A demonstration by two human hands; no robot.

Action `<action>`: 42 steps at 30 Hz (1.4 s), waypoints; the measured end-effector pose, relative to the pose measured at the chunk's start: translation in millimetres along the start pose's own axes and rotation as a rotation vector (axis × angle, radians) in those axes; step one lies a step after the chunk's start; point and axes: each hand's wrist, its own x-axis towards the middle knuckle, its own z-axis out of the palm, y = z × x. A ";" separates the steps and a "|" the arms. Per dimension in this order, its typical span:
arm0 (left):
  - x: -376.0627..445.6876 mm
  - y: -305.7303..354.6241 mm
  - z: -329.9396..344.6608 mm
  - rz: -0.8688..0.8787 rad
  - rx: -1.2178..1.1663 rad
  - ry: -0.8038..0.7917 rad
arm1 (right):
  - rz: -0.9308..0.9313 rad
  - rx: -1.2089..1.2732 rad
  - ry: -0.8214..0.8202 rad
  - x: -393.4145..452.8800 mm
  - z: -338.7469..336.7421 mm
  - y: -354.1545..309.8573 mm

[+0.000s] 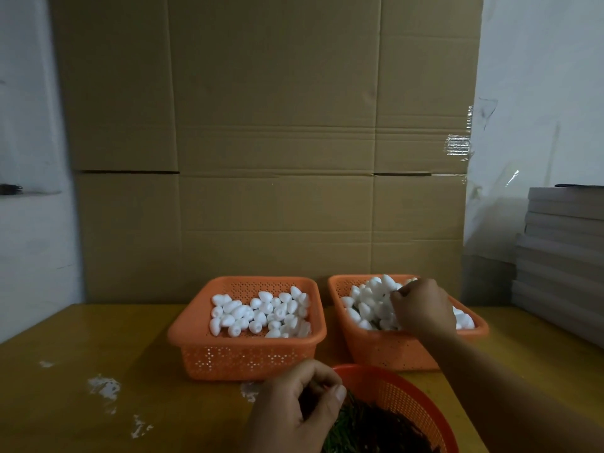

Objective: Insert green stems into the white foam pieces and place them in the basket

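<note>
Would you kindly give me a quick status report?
Right hand picking foam pieces in right basket. Left hand at green stems; grasp unclear. Nothing in the way.

Dim, soft, perhaps wide-angle-warped edges.

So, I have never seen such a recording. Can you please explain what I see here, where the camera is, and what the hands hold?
There is no machine: a person works with bare hands, and one camera on the head looks forward and down. On the yellow table stand two orange baskets. The left basket holds white foam pieces. The right hand reaches into the right basket, fingers curled among its foam; what it grips is unclear. Nearer, the left hand pinches at green stems in a round basket.
</note>
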 end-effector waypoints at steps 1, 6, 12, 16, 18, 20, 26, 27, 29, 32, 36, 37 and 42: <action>0.0 -0.3 -0.2 -0.004 0.004 0.001 | 0.011 -0.003 -0.003 1.0 1.0 0.2; 1.3 -2.7 0.1 -0.016 -0.004 0.013 | 0.057 -0.005 -0.015 5.6 2.3 0.1; 1.5 -4.7 0.4 -0.025 0.014 0.012 | 0.080 0.025 -0.018 11.7 0.2 0.1; 0.9 -2.1 -0.6 -0.014 0.005 0.019 | 0.061 0.037 -0.005 10.0 -4.1 0.7; 0.1 0.6 -1.8 -0.001 0.009 0.009 | 0.021 0.057 0.021 7.2 -6.8 3.1; -0.1 2.1 -3.5 0.009 0.001 -0.004 | -0.026 0.107 0.067 1.3 -10.8 4.9; 4.2 0.6 -6.7 -0.047 0.051 0.101 | -0.146 0.296 0.065 -41.1 -29.6 5.2; 6.5 1.1 -8.4 -0.033 0.064 0.123 | -0.166 0.317 0.039 -49.8 -31.9 7.1; 13.0 2.5 -13.5 -0.010 0.119 0.154 | -0.193 0.373 -0.014 -67.8 -36.5 9.8; 29.7 1.4 -23.0 -0.031 0.260 0.169 | -0.235 0.427 -0.091 -91.5 -42.5 13.1; 68.5 -8.9 -41.3 -0.055 0.479 0.144 | -0.295 0.409 -0.171 -113.9 -42.6 14.9; 80.7 -12.5 -46.5 -0.062 0.545 0.123 | -0.311 0.399 -0.184 -118.3 -41.9 15.0; 139.5 -34.2 -63.6 -0.193 0.840 -0.062 | -0.383 0.367 -0.206 -134.8 -38.4 14.7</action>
